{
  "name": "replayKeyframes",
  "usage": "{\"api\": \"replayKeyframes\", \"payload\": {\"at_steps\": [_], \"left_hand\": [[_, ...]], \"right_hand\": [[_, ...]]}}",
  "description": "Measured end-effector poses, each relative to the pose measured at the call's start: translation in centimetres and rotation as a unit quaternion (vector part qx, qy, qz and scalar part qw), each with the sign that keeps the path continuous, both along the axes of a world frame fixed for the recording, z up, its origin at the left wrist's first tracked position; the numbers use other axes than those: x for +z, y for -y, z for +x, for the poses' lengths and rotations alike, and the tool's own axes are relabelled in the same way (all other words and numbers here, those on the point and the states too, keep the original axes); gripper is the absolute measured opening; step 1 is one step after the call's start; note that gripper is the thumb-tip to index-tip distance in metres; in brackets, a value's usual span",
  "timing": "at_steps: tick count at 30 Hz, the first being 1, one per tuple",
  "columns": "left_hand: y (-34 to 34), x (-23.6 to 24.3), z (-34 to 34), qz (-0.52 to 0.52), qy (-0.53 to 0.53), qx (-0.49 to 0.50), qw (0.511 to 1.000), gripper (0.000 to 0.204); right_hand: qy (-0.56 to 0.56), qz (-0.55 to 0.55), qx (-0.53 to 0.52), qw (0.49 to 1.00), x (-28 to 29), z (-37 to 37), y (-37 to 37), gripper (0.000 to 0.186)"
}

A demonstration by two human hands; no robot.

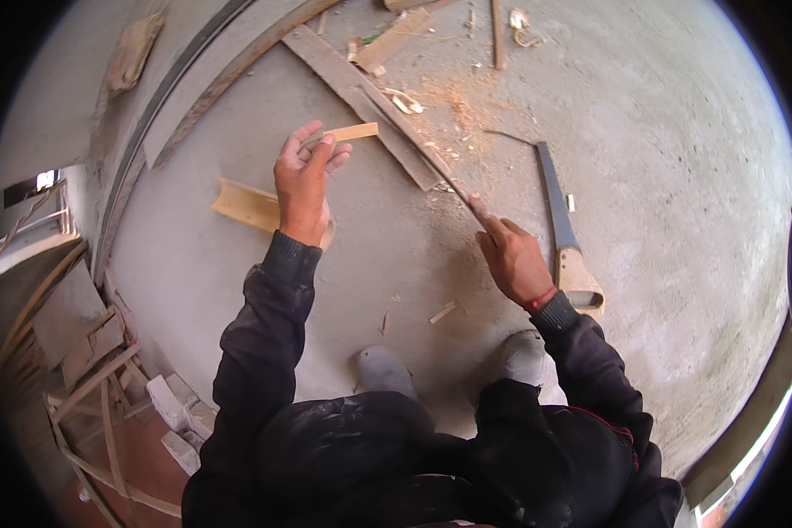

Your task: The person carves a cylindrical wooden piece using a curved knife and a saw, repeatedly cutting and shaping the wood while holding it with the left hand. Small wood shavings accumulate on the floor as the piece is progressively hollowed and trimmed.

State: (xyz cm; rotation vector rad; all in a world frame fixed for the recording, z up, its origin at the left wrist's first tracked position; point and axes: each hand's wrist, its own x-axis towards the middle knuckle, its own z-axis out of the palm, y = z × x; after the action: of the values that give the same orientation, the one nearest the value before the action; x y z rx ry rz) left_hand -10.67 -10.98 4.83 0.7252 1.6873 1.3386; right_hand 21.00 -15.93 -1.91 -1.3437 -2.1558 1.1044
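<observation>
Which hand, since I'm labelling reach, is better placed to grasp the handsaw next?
The right hand, likely: it's nearer the handsaw, though gripping a long thin tool; the left hand, farther, holds a wood strip.

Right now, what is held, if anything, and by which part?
The left hand holds a small wooden strip by its left end; the right hand holds a thin dark tool by its near end.

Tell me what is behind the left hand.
A tan, trough-shaped piece on the floor: one end shows left of the left hand, a sliver right of the wrist. The hand and wrist hide its middle.
</observation>
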Motion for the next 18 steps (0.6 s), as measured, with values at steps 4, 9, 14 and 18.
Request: {"api": "replayKeyframes", "payload": {"at_steps": [4,9,14,18], "left_hand": [[2.4,2.9,-1.5,0.026,-0.002,-0.006,1.0,0.031],[5.5,6.4,-1.6,0.065,0.034,0.021,0.997,0.027],[7.6,8.2,-1.7,0.063,0.062,-0.008,0.996,0.031],[8.5,7.1,-2.3,0.068,0.088,-0.008,0.994,0.03]], "right_hand": [[0.098,0.018,-0.064,0.993,1.4,0.4,1.9,0.067],[0.133,0.049,-0.106,0.984,0.4,1.4,3.2,0.079],[0.165,0.069,-0.057,0.982,-0.3,2.4,3.8,0.08],[0.185,0.06,-0.052,0.98,-0.5,3.0,4.1,0.077]]}}
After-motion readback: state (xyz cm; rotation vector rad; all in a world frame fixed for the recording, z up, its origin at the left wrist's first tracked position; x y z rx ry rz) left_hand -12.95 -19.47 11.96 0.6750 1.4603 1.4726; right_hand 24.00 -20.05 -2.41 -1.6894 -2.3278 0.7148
